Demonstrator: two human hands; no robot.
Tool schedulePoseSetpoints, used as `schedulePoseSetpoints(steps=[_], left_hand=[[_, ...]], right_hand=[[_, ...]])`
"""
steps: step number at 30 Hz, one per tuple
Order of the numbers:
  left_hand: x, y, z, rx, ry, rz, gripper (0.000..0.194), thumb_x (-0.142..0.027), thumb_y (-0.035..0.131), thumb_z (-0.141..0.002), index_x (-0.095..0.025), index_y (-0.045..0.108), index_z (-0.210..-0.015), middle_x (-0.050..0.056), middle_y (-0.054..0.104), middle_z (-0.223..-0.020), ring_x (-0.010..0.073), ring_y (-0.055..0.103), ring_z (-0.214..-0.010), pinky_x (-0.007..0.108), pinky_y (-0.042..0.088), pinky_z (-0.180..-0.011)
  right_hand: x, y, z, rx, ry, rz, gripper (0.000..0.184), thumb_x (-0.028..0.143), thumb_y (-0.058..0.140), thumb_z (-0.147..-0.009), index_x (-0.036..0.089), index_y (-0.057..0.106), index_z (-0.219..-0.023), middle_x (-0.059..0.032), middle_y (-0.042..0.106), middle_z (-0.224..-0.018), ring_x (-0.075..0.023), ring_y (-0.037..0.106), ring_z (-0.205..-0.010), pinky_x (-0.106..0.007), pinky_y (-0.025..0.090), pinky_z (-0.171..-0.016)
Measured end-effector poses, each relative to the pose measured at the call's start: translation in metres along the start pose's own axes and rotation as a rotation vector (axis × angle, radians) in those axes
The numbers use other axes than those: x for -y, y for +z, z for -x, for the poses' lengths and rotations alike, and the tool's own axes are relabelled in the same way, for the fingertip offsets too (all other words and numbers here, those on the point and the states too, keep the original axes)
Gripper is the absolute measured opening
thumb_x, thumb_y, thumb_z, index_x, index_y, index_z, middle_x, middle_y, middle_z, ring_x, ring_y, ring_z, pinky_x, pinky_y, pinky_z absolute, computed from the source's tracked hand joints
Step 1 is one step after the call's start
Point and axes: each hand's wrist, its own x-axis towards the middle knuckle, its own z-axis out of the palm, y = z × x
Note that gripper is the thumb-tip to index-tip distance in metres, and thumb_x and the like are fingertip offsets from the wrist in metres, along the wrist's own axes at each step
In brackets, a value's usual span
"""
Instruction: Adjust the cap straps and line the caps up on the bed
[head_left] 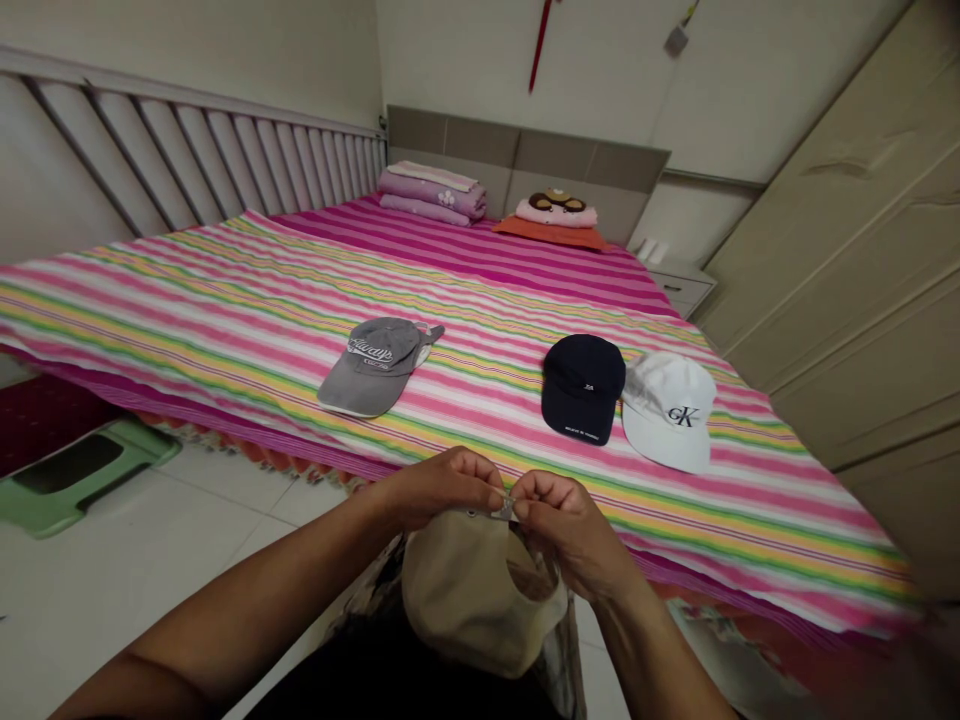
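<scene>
A beige baseball cap [465, 585] hangs from both my hands at the bed's near edge, its back opening facing right. My left hand [454, 488] pinches the strap at the cap's back, close to a metal buckle [504, 508]. Pressed up to the same buckle, my right hand [566, 525] grips the strap between thumb and fingers. On the bed beyond lie a grey cap [377, 362] with white lettering, a navy cap [583, 385] and a white cap [671, 405] with a dark monogram. The navy and white caps touch each other.
A striped sheet [465, 320] covers the bed. Folded purple bedding [431, 195] and a pink folded pile [559, 212] sit by the headboard [480, 140]. A green stool [127, 455] stands on the floor at left; a wardrobe [847, 240] rises at right.
</scene>
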Motion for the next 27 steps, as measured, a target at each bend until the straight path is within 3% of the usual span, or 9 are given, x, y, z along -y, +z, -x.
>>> schedulePoseSetpoints(steps=[12,20,22,27], left_hand=[[0.004,-0.006,-0.001,0.039,0.030,-0.007,0.029,-0.024,0.076,-0.051,-0.011,0.060,-0.070,-0.002,0.058,-0.058,0.0044,0.047,-0.046,0.016,0.033,-0.045],[0.002,-0.004,0.000,0.015,0.005,-0.016,0.027,-0.027,0.075,-0.052,-0.010,0.060,-0.068,-0.003,0.056,-0.054,0.0036,0.044,-0.042,0.016,0.030,-0.042],[0.001,-0.003,0.000,0.005,-0.009,-0.011,0.026,-0.026,0.074,-0.052,-0.010,0.060,-0.066,-0.003,0.055,-0.052,0.0034,0.043,-0.040,0.016,0.029,-0.041],[-0.004,-0.007,-0.001,-0.002,0.013,0.112,0.025,-0.025,0.073,-0.047,-0.008,0.061,-0.061,-0.001,0.054,-0.048,0.0051,0.043,-0.039,0.017,0.030,-0.041]], right_hand=[[-0.005,0.001,0.001,-0.008,-0.003,-0.061,0.019,0.027,0.068,-0.064,0.015,0.053,-0.063,0.0083,0.040,-0.042,-0.0027,0.025,-0.035,-0.017,0.015,-0.036],[-0.007,0.000,0.000,-0.028,-0.005,0.005,0.023,0.031,0.069,-0.064,0.016,0.051,-0.062,0.0089,0.040,-0.041,-0.0029,0.026,-0.034,-0.016,0.016,-0.034],[-0.007,-0.004,-0.001,0.006,-0.006,0.025,0.024,0.033,0.069,-0.065,0.016,0.052,-0.064,0.0075,0.044,-0.044,-0.0029,0.028,-0.035,-0.017,0.018,-0.036],[-0.011,-0.026,-0.004,0.242,0.023,0.059,0.040,0.051,0.051,-0.078,0.012,0.058,-0.070,-0.0027,0.058,-0.058,-0.0086,0.045,-0.046,-0.021,0.031,-0.045]])
